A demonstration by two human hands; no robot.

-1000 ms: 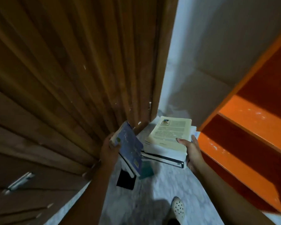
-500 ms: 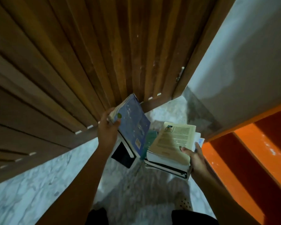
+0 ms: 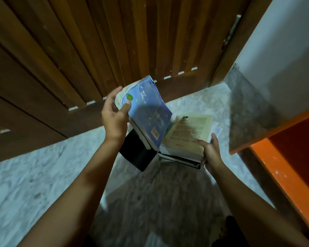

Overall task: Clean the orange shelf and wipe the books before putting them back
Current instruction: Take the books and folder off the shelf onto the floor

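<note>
My left hand [image 3: 115, 115] grips a tilted bundle of books, with a blue-covered book [image 3: 148, 112] on top and a black book [image 3: 138, 151] underneath. My right hand [image 3: 211, 151] holds a flatter stack at its near right corner, topped by a cream book [image 3: 190, 132] with printed text. Both bundles hang above the marble floor [image 3: 34, 175], touching in the middle. The orange shelf [image 3: 278, 168] stands at the right edge, its visible boards bare.
A brown wooden slatted door [image 3: 114, 41] fills the top and left. A grey-white wall [image 3: 284, 59] with a dark stone skirting [image 3: 248, 111] rises beside the shelf. My dark-clothed legs show at the bottom.
The view has swung left and down, so more floor shows and the shelf sits further right. Both hands have kept hold of their books, and the blue bundle has tipped more upright.
</note>
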